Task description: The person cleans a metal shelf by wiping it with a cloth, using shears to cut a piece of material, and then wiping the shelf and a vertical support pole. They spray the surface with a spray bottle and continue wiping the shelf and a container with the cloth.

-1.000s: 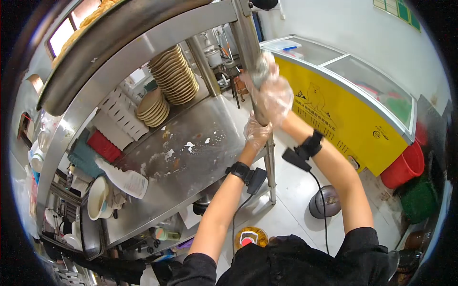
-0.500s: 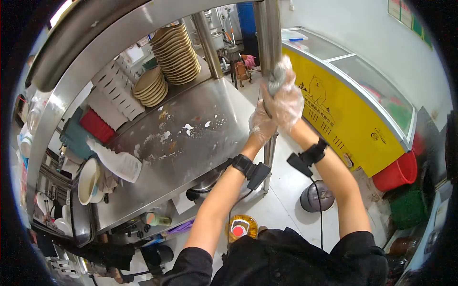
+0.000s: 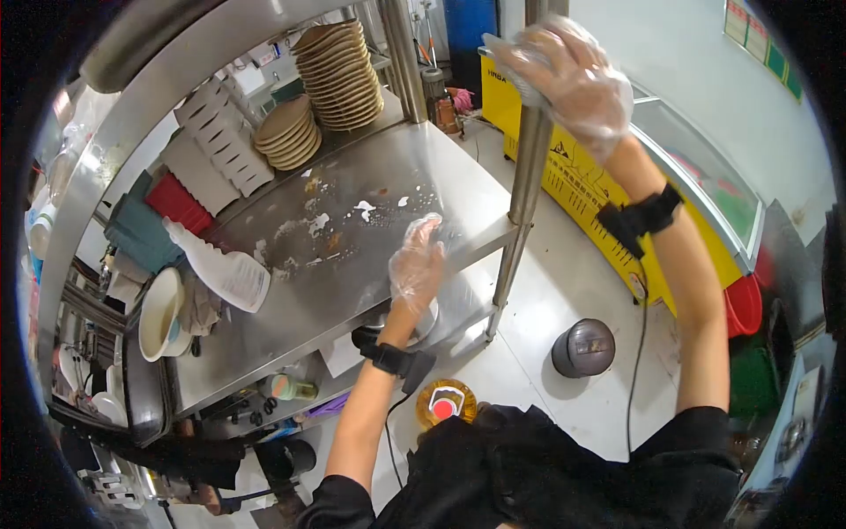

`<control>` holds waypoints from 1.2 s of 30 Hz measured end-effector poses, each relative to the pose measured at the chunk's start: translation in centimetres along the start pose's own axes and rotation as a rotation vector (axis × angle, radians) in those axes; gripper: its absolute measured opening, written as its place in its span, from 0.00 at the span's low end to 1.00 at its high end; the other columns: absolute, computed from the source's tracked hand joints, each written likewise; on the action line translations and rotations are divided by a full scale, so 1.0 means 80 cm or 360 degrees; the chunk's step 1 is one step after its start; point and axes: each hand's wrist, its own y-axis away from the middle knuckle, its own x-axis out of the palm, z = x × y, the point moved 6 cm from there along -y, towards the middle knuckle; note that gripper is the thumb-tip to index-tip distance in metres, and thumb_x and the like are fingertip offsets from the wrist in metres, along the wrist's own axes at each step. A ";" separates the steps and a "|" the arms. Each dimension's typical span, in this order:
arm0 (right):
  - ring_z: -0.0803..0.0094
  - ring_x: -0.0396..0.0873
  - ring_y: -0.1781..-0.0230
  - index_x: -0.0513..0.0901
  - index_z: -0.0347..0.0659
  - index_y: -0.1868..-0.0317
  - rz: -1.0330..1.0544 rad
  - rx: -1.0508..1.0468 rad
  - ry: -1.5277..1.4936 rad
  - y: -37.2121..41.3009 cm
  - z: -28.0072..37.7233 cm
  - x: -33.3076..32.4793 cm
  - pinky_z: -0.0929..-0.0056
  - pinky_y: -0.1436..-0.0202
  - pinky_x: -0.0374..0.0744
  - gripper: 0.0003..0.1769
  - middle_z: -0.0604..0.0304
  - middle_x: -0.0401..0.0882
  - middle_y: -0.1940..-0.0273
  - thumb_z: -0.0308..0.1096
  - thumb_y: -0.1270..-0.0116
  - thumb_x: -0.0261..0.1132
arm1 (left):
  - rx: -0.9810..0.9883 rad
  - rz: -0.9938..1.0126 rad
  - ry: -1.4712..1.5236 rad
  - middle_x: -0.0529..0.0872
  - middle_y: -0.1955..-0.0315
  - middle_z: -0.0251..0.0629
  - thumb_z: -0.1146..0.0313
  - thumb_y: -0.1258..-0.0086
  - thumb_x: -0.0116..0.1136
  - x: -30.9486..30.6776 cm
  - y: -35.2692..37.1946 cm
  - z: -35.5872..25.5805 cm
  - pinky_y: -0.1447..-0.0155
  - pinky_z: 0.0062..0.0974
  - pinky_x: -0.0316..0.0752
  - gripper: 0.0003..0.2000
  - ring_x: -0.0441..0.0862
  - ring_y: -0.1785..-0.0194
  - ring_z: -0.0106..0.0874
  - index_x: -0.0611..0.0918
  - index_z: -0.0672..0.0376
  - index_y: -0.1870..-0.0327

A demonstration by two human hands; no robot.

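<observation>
My right hand [image 3: 577,79], in a clear plastic glove, is raised high and presses a grey scouring pad [image 3: 509,63] against the upright steel post [image 3: 526,176] at the table's corner. My left hand [image 3: 416,264], also gloved, lies on the stainless table top [image 3: 352,238] near its front edge, fingers apart, holding nothing. Food scraps and white smears dot the steel around it. Both wrists carry black straps with cables.
A white spray bottle [image 3: 225,271] lies on the table beside a bowl [image 3: 159,313]. Plate stacks [image 3: 339,75], white boxes [image 3: 225,145] and a red box [image 3: 179,204] stand at the back. A yellow chest freezer [image 3: 599,198], grey pot [image 3: 583,346], oil bottle [image 3: 445,406] and red bucket [image 3: 745,304] surround the floor.
My right hand slid up the post with the pad. My left hand let go of the post and dropped onto the table top.
</observation>
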 end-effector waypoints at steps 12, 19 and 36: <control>0.63 0.67 0.30 0.75 0.54 0.34 0.0627 -0.0361 -0.0350 0.152 0.111 0.086 0.61 0.25 0.70 0.26 0.63 0.77 0.40 0.38 0.34 0.64 | 0.0036 0.0026 -0.0218 0.82 0.45 0.46 0.67 0.26 0.48 -0.003 0.030 0.048 0.34 0.39 0.73 0.16 0.78 0.39 0.47 0.78 0.56 0.40; 0.61 0.77 0.44 0.82 0.49 0.51 0.0811 -0.0312 -0.0561 0.201 0.212 0.063 0.63 0.40 0.77 0.15 0.60 0.82 0.53 0.36 0.38 0.67 | 0.0123 -0.0072 -0.0148 0.83 0.47 0.46 0.70 0.28 0.47 -0.003 0.028 0.049 0.36 0.39 0.74 0.15 0.79 0.41 0.47 0.79 0.56 0.42; 0.54 0.78 0.37 0.67 0.41 0.30 0.0755 0.1800 -0.1697 0.196 0.224 0.124 0.61 0.33 0.73 0.23 0.49 0.77 0.36 0.38 0.20 0.47 | 0.0113 0.0411 -0.0566 0.72 0.32 0.46 0.57 0.32 0.60 -0.050 -0.080 0.027 0.31 0.39 0.71 0.25 0.74 0.33 0.47 0.74 0.46 0.34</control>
